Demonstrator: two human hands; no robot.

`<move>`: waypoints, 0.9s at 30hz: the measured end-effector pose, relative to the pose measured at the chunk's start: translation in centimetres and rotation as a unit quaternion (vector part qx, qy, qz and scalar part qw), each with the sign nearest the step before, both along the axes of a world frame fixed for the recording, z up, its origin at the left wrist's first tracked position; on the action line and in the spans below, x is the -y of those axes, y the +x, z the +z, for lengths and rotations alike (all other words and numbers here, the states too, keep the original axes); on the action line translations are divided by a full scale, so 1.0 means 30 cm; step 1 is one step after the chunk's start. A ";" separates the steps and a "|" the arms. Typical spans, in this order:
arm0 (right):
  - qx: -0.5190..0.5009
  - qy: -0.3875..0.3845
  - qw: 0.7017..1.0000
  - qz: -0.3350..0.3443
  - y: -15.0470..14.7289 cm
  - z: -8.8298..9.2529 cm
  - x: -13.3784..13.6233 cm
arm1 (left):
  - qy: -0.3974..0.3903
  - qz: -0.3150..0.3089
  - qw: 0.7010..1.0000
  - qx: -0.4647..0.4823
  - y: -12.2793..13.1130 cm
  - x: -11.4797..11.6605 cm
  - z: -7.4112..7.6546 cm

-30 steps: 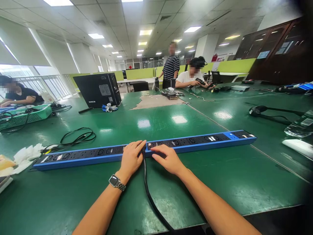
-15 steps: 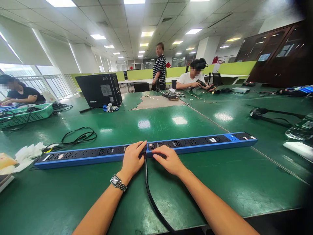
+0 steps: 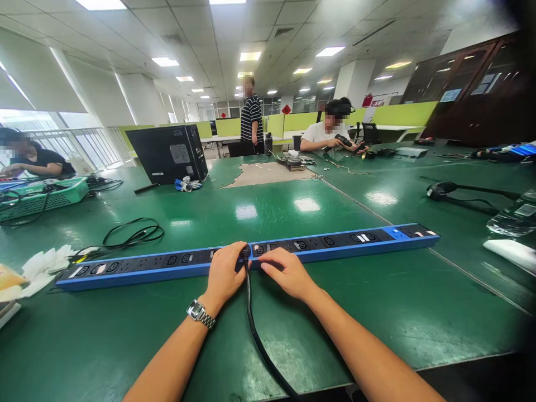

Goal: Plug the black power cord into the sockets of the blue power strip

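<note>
A long blue power strip (image 3: pixel 352 250) with black sockets lies across the green table in front of me. At its middle, a black plug (image 3: pixel 245 254) with a thick black power cable (image 3: pixel 256 329) sits against the socket face; whether it is fully seated I cannot tell. My left hand (image 3: pixel 226 271), with a watch on its wrist, is closed on that plug from the left. Just right of the plug, my right hand (image 3: pixel 288 272) rests its fingertips at the strip's front edge, thumb apart from the fingers and nothing held. The cable runs toward me between both forearms.
A coiled thin cable (image 3: pixel 138 231) lies behind the strip's left part. Crumpled tissues (image 3: pixel 48 271) are at the left. Farther back stand a black computer case (image 3: pixel 161 153) and a green basket (image 3: pixel 62 195). A plastic bottle (image 3: pixel 513 215) lies at the right. Three other people are beyond.
My left fingers have shifted slightly left, showing more of the plug. My right hand stays nearly in place. The standing person in the striped shirt has moved left.
</note>
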State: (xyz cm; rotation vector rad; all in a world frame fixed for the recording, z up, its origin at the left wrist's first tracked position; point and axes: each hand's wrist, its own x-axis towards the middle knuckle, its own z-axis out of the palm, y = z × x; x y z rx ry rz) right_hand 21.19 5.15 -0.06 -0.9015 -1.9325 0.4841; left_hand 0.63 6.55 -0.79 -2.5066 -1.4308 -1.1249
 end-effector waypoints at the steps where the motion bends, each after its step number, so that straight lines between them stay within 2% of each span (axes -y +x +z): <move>1: 0.000 0.001 1.000 0.000 0.000 0.000 -0.001 | 0.000 0.000 1.000 0.002 0.001 -0.001 -0.001; 11: 0.006 0.000 1.000 -0.006 -0.001 -0.004 -0.002 | 0.002 0.004 1.000 0.018 0.009 -0.007 0.006; 27: 0.011 -0.005 1.000 -0.009 0.000 -0.006 -0.004 | -0.007 0.021 1.000 0.007 0.003 -0.005 -0.012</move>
